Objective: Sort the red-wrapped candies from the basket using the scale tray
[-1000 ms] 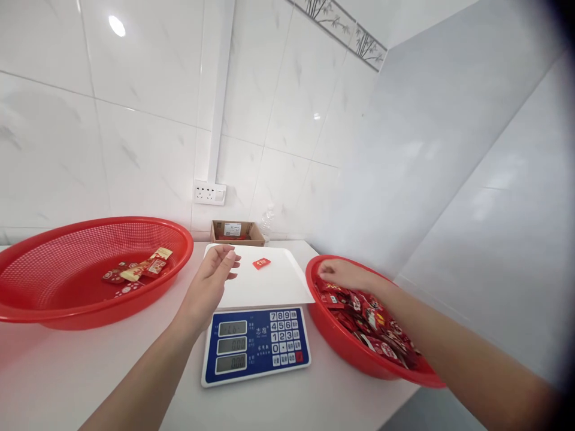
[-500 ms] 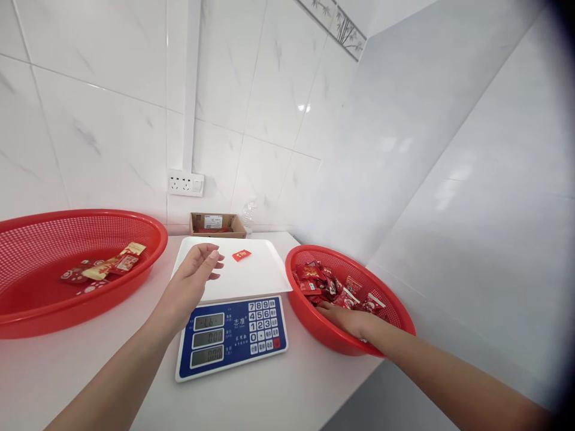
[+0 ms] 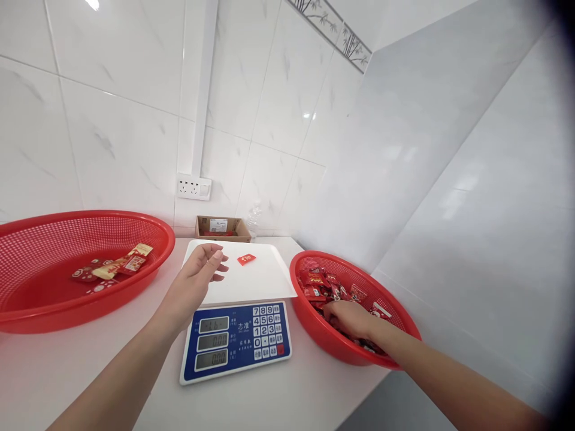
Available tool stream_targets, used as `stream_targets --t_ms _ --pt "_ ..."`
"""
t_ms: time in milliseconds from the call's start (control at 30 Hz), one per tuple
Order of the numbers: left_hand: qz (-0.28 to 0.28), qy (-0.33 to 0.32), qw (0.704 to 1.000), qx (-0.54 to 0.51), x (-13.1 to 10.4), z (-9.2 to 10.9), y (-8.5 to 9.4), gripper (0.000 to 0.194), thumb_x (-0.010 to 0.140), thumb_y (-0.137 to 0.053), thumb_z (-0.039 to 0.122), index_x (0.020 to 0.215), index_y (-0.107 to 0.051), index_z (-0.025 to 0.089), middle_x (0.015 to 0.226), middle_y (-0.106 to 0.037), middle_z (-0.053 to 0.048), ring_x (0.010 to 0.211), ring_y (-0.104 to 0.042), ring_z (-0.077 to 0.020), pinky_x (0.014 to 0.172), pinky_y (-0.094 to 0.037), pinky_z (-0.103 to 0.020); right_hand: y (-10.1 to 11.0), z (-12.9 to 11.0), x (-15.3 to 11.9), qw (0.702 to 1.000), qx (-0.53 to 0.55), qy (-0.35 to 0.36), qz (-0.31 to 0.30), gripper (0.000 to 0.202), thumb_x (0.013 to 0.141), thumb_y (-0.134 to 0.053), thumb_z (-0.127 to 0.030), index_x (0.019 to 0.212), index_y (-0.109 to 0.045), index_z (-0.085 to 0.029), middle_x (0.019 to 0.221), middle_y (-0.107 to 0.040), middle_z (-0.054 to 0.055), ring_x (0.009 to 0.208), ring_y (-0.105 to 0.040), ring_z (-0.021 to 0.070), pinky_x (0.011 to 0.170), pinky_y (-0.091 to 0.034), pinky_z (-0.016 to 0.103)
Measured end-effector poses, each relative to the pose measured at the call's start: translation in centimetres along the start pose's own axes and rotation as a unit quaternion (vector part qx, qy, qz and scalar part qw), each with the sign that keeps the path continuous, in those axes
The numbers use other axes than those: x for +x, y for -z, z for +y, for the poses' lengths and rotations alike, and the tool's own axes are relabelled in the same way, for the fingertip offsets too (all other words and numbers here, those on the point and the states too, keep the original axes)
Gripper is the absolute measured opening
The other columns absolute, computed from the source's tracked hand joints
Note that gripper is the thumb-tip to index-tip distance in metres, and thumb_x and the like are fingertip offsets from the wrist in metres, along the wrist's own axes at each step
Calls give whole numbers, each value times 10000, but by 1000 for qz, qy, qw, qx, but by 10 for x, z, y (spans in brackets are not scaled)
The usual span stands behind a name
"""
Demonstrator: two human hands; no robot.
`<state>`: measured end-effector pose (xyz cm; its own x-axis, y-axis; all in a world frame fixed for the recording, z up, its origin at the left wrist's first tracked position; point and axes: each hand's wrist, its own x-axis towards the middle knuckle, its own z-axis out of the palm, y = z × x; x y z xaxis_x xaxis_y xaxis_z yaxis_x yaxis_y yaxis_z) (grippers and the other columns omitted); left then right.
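Observation:
My left hand (image 3: pixel 204 269) hovers above the white tray (image 3: pixel 269 284) of a digital scale, its fingers loosely curved and apart with nothing between them. On that tray, just right of my fingers, lies one small red packet (image 3: pixel 246 259). My right hand (image 3: pixel 348 318) is down in the right red basket (image 3: pixel 314 341), among several small red wrapped packets (image 3: pixel 317 278). Its fingers are curled in, their tips hidden, so what they grip cannot be made out. The blue keypad panel (image 3: pixel 245 341) of the scale faces me, its displays lit.
A larger red basket (image 3: pixel 166 236) stands on the left, holding a few red and cream packets (image 3: pixel 114 267). Behind the scale sit a small cardboard box (image 3: pixel 245 230) and a clear plastic item (image 3: pixel 255 216). Tiled walls close off the back and right.
My right hand has drawn its fingers in and lifted slightly among the packets. My left hand stays over the tray. The whole view has shifted a little.

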<state>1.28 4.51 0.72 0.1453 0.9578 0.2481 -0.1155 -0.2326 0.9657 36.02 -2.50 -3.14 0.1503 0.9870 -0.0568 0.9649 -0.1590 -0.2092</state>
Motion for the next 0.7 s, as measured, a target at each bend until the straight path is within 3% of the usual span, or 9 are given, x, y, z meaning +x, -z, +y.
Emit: stream_targets --t_ms 167,333,500,700 --pt "4 3 1000 -5 0 0 -1 390 771 -562 578 950 -559 231 922 -603 -22 850 -594 -193 738 -493 -340 20 4 9 999 25 24 -39 200 698 -505 -87 714 -653 -221 628 -655 5 573 -594 176 554 -393 266" --pt "-3 4 1000 -6 1 -1 -3 391 753 -576 583 932 -557 235 922 -605 -14 837 -593 -192 731 -485 -343 46 2 18 998 43 31 46 183 753 -466 -92 763 -612 -201 759 -655 8 689 -577 164 635 -387 262" --pt "-14 8 1000 3 0 -4 -4 411 760 -567 593 958 -557 234 943 -600 -19 831 -593 -188 738 -488 -346 63 -6 26 989 81 15 123 134 789 -473 -159 786 -601 -199 737 -633 9 686 -553 168 663 -398 277" --pt "-60 27 998 16 -7 -4 -13 401 775 -550 592 957 -563 235 982 -599 -34 870 -601 -204 772 -493 -368 79 -42 33 968 174 23 178 114 786 -491 -207 801 -603 -195 803 -656 24 753 -583 170 736 -434 297"
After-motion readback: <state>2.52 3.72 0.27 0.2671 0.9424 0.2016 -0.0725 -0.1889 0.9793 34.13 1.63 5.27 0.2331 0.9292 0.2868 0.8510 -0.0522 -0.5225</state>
